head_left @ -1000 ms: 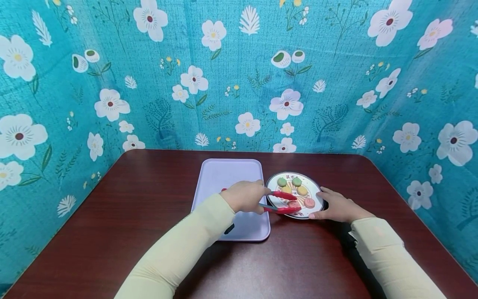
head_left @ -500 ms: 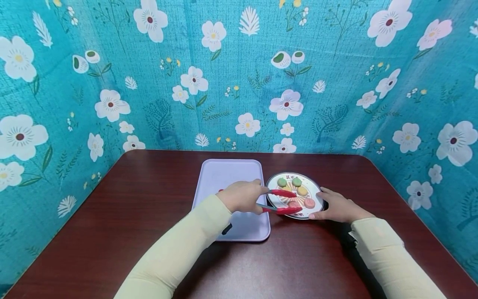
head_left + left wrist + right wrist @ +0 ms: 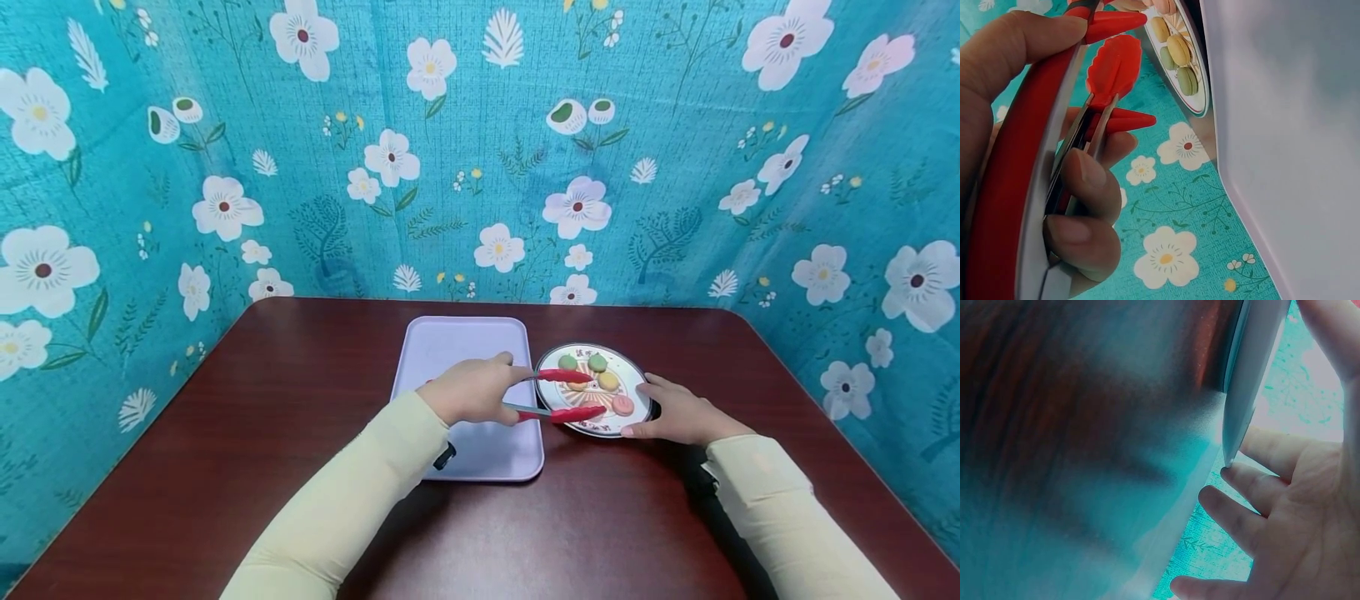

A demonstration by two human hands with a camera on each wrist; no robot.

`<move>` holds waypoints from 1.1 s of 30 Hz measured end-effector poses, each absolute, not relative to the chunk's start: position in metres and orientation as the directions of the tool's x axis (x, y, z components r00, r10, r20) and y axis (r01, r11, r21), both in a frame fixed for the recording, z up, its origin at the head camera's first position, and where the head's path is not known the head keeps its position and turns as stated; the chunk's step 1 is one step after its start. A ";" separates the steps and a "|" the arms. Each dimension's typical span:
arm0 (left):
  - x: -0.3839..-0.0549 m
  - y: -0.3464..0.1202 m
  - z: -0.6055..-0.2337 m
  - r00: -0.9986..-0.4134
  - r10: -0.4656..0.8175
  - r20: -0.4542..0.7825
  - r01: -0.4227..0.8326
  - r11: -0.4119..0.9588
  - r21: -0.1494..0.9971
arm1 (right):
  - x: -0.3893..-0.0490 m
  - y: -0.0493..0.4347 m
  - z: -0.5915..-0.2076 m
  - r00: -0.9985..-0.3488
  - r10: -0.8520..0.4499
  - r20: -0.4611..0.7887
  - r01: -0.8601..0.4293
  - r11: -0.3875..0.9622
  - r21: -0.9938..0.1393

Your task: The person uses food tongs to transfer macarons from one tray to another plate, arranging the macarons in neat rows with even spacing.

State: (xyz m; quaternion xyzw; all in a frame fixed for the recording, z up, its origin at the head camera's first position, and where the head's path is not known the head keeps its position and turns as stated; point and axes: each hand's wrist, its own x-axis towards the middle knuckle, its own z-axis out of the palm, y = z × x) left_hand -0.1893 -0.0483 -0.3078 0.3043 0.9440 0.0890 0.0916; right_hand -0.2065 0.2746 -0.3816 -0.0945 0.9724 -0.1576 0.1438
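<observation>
My left hand (image 3: 477,392) grips red-and-metal tongs (image 3: 570,413) above the lilac tray (image 3: 465,335). The tongs are spread, and their red tips reach over a round white plate (image 3: 628,372). On that plate lie several macarons: green ones (image 3: 597,362) at the back, yellow ones (image 3: 608,381) in the middle and pink ones (image 3: 622,405) in front. The tongs partly cover one yellow and one pink macaron. In the left wrist view, nothing sits between the red tong heads (image 3: 1114,69). My right hand (image 3: 686,414) touches the plate's right rim, its fingers (image 3: 1232,515) spread and fairly straight.
Tray and plate stand side by side on a dark reddish-brown table (image 3: 300,375). A teal flowered cloth (image 3: 450,192) hangs behind the table and along both sides. Dark bands are on both wrists, the left one (image 3: 446,456) over the tray's front edge.
My left hand and the tongs have shifted a little left and up, and the tongs have spread slightly wider. The right hand, plate and macarons have stayed in place.
</observation>
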 end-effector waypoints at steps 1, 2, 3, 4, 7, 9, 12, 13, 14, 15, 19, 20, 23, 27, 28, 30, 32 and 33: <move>-0.189 -0.049 -0.308 -0.799 0.591 -0.114 0.558 0.798 0.228 | -0.207 0.275 -0.381 -0.941 -0.228 -0.251 -0.137 0.933 -0.334; -0.190 -0.050 -0.308 -0.801 0.588 -0.112 0.554 0.799 0.235 | -0.207 0.275 -0.381 -0.941 -0.227 -0.251 -0.136 0.933 -0.334; -0.190 -0.051 -0.308 -0.803 0.587 -0.109 0.552 0.799 0.238 | -0.207 0.275 -0.381 -0.941 -0.227 -0.252 -0.134 0.932 -0.336; -0.190 -0.052 -0.308 -0.805 0.584 -0.107 0.549 0.800 0.241 | -0.207 0.275 -0.381 -0.940 -0.227 -0.253 -0.134 0.932 -0.338; -0.190 -0.056 -0.307 -0.813 0.573 -0.103 0.536 0.807 0.249 | -0.207 0.274 -0.381 -0.940 -0.230 -0.253 -0.136 0.931 -0.339; -0.190 -0.059 -0.306 -0.819 0.565 -0.098 0.530 0.811 0.249 | -0.207 0.274 -0.381 -0.940 -0.230 -0.252 -0.138 0.931 -0.338; -0.190 -0.062 -0.305 -0.825 0.559 -0.087 0.527 0.815 0.242 | -0.207 0.275 -0.381 -0.941 -0.227 -0.250 -0.136 0.933 -0.333; -0.190 -0.064 -0.305 -0.826 0.557 -0.084 0.525 0.816 0.242 | -0.207 0.276 -0.381 -0.942 -0.225 -0.250 -0.135 0.934 -0.332; -0.190 -0.065 -0.305 -0.827 0.557 -0.079 0.526 0.816 0.240 | -0.207 0.276 -0.381 -0.942 -0.224 -0.250 -0.134 0.934 -0.332; -0.190 -0.066 -0.305 -0.829 0.554 -0.075 0.525 0.817 0.241 | -0.207 0.277 -0.381 -0.942 -0.223 -0.250 -0.134 0.934 -0.331; -0.188 -0.070 -0.305 -0.837 0.544 -0.060 0.513 0.818 0.261 | -0.206 0.277 -0.380 -0.942 -0.223 -0.251 -0.133 0.934 -0.332; -0.188 -0.071 -0.305 -0.839 0.542 -0.057 0.510 0.818 0.266 | -0.206 0.278 -0.381 -0.942 -0.224 -0.250 -0.134 0.934 -0.332; -0.187 -0.076 -0.307 -0.846 0.531 -0.054 0.496 0.819 0.288 | -0.206 0.277 -0.381 -0.941 -0.225 -0.252 -0.135 0.934 -0.332; -0.187 -0.085 -0.311 -0.863 0.503 -0.047 0.465 0.828 0.314 | -0.207 0.277 -0.383 -0.940 -0.229 -0.252 -0.139 0.933 -0.331; -0.187 -0.088 -0.311 -0.867 0.495 -0.044 0.457 0.829 0.321 | -0.208 0.277 -0.383 -0.940 -0.230 -0.251 -0.140 0.934 -0.330; -0.187 -0.092 -0.312 -0.878 0.477 -0.044 0.438 0.836 0.329 | -0.208 0.277 -0.384 -0.940 -0.233 -0.248 -0.144 0.933 -0.330; -0.186 -0.097 -0.313 -0.888 0.458 -0.047 0.419 0.845 0.332 | -0.207 0.277 -0.384 -0.941 -0.235 -0.244 -0.147 0.933 -0.330; -0.186 -0.099 -0.313 -0.892 0.449 -0.047 0.411 0.850 0.329 | -0.207 0.277 -0.384 -0.941 -0.236 -0.241 -0.150 0.932 -0.329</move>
